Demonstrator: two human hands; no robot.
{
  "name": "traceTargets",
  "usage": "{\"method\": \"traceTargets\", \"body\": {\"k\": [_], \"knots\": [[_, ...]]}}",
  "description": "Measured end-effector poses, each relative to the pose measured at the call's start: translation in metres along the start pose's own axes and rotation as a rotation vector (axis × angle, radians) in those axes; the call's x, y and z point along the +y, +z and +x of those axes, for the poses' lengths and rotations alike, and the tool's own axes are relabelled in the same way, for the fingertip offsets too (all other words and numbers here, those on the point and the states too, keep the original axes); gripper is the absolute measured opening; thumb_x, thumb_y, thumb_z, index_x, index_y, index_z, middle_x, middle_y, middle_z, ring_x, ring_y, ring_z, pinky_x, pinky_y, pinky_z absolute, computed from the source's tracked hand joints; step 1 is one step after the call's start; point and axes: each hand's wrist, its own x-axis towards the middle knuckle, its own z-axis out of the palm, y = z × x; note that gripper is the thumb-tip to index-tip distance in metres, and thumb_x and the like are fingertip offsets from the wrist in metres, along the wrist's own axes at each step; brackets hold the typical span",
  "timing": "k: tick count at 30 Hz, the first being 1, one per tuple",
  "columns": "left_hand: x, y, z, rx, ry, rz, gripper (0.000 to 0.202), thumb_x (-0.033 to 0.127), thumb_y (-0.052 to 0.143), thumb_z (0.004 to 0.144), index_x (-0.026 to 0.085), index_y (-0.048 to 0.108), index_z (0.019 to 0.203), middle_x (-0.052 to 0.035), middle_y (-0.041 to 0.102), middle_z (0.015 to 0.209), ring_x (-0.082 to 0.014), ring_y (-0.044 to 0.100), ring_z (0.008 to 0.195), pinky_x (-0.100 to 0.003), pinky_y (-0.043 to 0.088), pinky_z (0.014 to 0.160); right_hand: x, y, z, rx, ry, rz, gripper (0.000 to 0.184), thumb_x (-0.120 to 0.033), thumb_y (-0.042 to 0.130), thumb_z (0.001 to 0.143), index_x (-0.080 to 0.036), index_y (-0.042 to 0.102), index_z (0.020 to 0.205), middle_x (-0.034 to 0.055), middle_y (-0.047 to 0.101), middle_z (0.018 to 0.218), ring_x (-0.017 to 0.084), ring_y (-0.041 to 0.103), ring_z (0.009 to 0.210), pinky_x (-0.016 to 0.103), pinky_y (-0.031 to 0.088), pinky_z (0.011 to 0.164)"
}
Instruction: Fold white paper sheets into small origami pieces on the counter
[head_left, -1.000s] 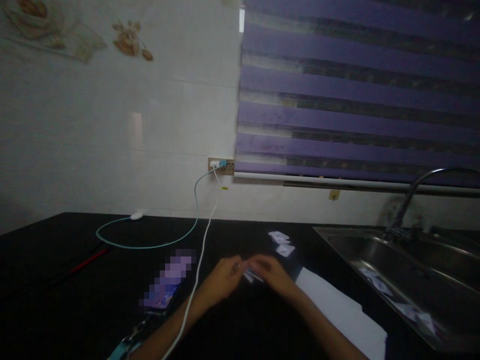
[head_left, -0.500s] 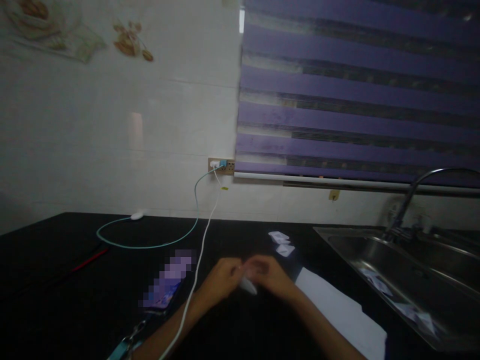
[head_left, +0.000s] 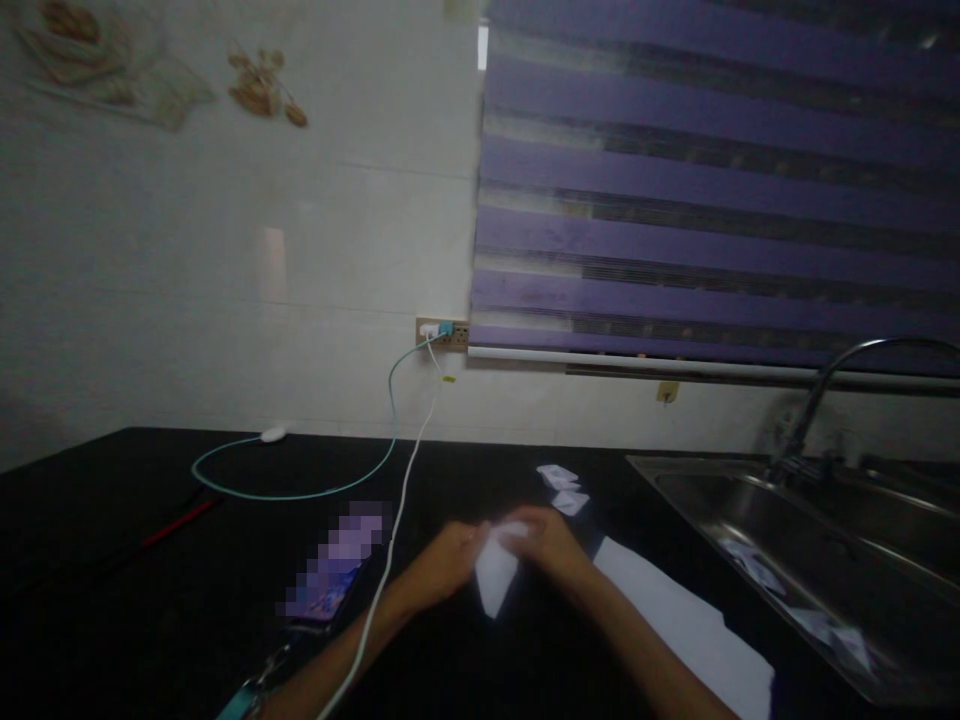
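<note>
Between my two hands is a small folded piece of white paper (head_left: 494,578), its pointed end hanging down toward me above the black counter. My left hand (head_left: 454,557) grips its left edge near the top. On the other side, my right hand (head_left: 546,540) holds the upper right part, with its fingers curled over the paper. Slight blur hides the fingertips and the exact folds. Beyond my right hand lie several small folded papers (head_left: 570,501) on the counter. A stack of white paper sheets (head_left: 675,625) rests beside my right forearm.
A phone (head_left: 334,575) with a strap lies left of my left arm. A white cable (head_left: 405,490) crosses over that forearm from the wall socket (head_left: 461,334). To the right is a steel sink (head_left: 675,490) with a faucet (head_left: 814,400) and folded papers along its edge.
The folded paper has turned so that more of its white face shows, pointing down toward me. My hands have shifted slightly apart around it.
</note>
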Motion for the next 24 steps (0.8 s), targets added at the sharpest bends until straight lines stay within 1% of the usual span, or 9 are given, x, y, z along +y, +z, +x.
{"method": "traceTargets", "body": {"k": [2,5,8,12,15,17,19,22,24], "knots": [[0.001,-0.001,-0.001,0.007,-0.018,-0.004,0.07,0.073,0.026,0.082,0.015,0.059,0.064,-0.0015,0.051,0.056,-0.014,0.043,0.056,-0.024,0.032,0.05,-0.001,-0.003,-0.001,0.031,0.006,-0.02,0.027,-0.037,0.079,0.062,-0.014,0.071,0.074,0.004,0.068,0.069,0.016,0.06,0.062,0.028,0.046,0.06],[-0.001,-0.001,-0.006,-0.053,-0.084,0.002,0.066,0.074,0.033,0.08,0.015,0.06,0.066,-0.0002,0.05,0.052,-0.0131,0.044,0.052,-0.023,0.032,0.048,-0.002,-0.004,-0.001,0.022,0.005,-0.024,0.028,-0.038,0.079,0.061,-0.014,0.071,0.071,0.0041,0.068,0.068,0.017,0.06,0.062,0.028,0.046,0.06],[-0.004,0.001,-0.008,-0.086,-0.109,0.009,0.065,0.073,0.036,0.079,0.014,0.061,0.069,-0.0001,0.051,0.053,-0.0121,0.044,0.05,-0.022,0.03,0.046,0.001,-0.002,0.0,-0.009,0.007,0.055,0.034,-0.041,0.079,0.061,-0.014,0.07,0.08,0.0051,0.069,0.074,0.018,0.062,0.066,0.03,0.048,0.064],[-0.003,0.003,-0.004,0.046,-0.102,-0.003,0.067,0.072,0.03,0.082,0.013,0.062,0.072,-0.0018,0.054,0.055,-0.0135,0.045,0.051,-0.024,0.031,0.047,0.003,0.001,0.002,0.046,0.014,0.126,0.048,-0.044,0.075,0.067,-0.014,0.064,0.104,0.0075,0.07,0.083,0.022,0.065,0.076,0.035,0.05,0.071],[-0.002,0.001,0.0,0.143,-0.109,-0.022,0.069,0.071,0.027,0.083,0.013,0.063,0.075,-0.0034,0.056,0.056,-0.0156,0.049,0.053,-0.025,0.033,0.049,0.002,0.005,0.0,0.114,-0.02,0.051,0.054,-0.042,0.072,0.072,-0.015,0.058,0.117,0.0091,0.07,0.09,0.024,0.066,0.081,0.038,0.051,0.074],[-0.002,0.001,0.0,0.158,-0.108,-0.036,0.069,0.071,0.029,0.083,0.012,0.064,0.078,-0.0043,0.058,0.058,-0.0165,0.051,0.054,-0.025,0.035,0.05,0.0,0.009,-0.002,0.112,-0.063,-0.02,0.053,-0.04,0.068,0.075,-0.016,0.056,0.121,0.0112,0.069,0.098,0.025,0.066,0.086,0.04,0.052,0.076],[-0.003,0.0,0.0,0.117,-0.111,-0.042,0.067,0.071,0.032,0.082,0.012,0.064,0.079,-0.0045,0.059,0.058,-0.0164,0.052,0.053,-0.025,0.036,0.05,-0.003,0.012,-0.005,0.074,-0.124,-0.106,0.049,-0.038,0.064,0.079,-0.017,0.057,0.123,0.0129,0.067,0.108,0.026,0.065,0.094,0.043,0.051,0.083],[-0.008,0.001,-0.001,0.024,-0.121,-0.031,0.066,0.072,0.038,0.079,0.012,0.064,0.076,-0.0044,0.06,0.057,-0.0151,0.052,0.051,-0.024,0.037,0.05,-0.006,0.015,-0.008,0.004,-0.235,-0.235,0.044,-0.034,0.059,0.084,-0.017,0.058,0.124,0.0128,0.062,0.122,0.027,0.059,0.11,0.045,0.042,0.098],[-0.012,0.003,0.001,-0.028,-0.122,-0.021,0.066,0.073,0.039,0.078,0.012,0.064,0.071,-0.0048,0.061,0.058,-0.0147,0.054,0.051,-0.024,0.038,0.05,-0.007,0.015,-0.009,-0.02,-0.278,-0.287,0.044,-0.032,0.057,0.085,-0.017,0.057,0.126,0.0122,0.059,0.126,0.026,0.055,0.116,0.045,0.038,0.102]]}}
